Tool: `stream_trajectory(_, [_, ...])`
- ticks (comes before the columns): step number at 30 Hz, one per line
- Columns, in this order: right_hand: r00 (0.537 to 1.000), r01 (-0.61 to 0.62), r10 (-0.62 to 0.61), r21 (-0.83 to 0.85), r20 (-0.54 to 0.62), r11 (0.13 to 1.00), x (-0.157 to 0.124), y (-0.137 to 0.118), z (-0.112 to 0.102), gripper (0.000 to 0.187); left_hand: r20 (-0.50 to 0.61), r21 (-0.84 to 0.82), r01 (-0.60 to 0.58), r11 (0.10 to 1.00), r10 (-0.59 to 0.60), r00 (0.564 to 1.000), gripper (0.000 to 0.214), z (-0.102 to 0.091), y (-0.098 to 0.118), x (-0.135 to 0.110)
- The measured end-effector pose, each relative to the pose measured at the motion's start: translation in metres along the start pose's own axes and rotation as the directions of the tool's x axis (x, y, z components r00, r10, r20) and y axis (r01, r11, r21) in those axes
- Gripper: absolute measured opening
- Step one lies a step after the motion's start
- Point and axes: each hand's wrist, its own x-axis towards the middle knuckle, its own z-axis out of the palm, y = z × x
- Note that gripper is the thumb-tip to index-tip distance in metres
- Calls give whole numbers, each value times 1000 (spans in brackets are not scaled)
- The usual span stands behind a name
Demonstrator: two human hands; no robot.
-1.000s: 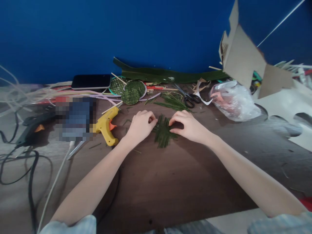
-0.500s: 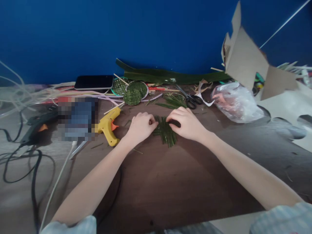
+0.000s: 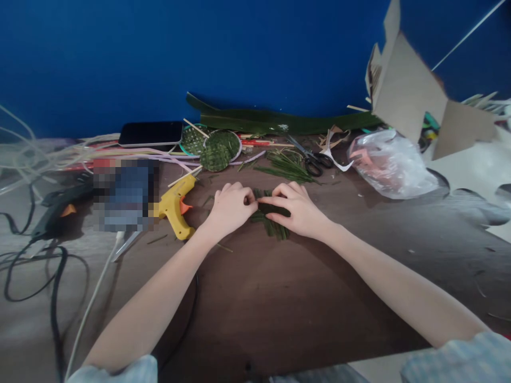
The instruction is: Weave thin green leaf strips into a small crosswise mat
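On the brown table lies a small mat of interlaced green leaf strips (image 3: 276, 229), partly hidden beneath my fingers. My left hand (image 3: 232, 206) is closed, thumb and index finger pinched at the mat's left edge on a leaf strip. Reaching over the mat from the right, my right hand (image 3: 297, 209) has its index finger stretched toward the left fingertips. Its thumb is apart from that finger, and dark green leaf shows in the gap. Behind the hands, cut green leaf strips (image 3: 285, 166) lie in a loose pile beside black-handled scissors (image 3: 313, 159).
A yellow glue gun (image 3: 178, 207) lies left of my left hand. Farther back are woven green discs (image 3: 217, 150), a phone (image 3: 150, 133) and a long leaf (image 3: 255, 121). To the right stand a plastic bag (image 3: 393, 165) and a cardboard box (image 3: 411, 85). Cables run along the left.
My right hand has moved left over the mat, and its index finger has straightened toward my left fingertips. My left hand stays pinched in nearly the same place.
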Motion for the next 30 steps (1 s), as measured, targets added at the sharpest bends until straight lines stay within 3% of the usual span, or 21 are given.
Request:
stream_trajectory(19, [1000,17,-17,-44,-3,999,0,1,0,32,21,-84,7,996,-5,1000,14,-5,-2,2])
stream_trajectory(30, [1000,18,-18,-32,-1,999,0,2,0,32,52,4,-35,999,34,998,15,-4,-1,2])
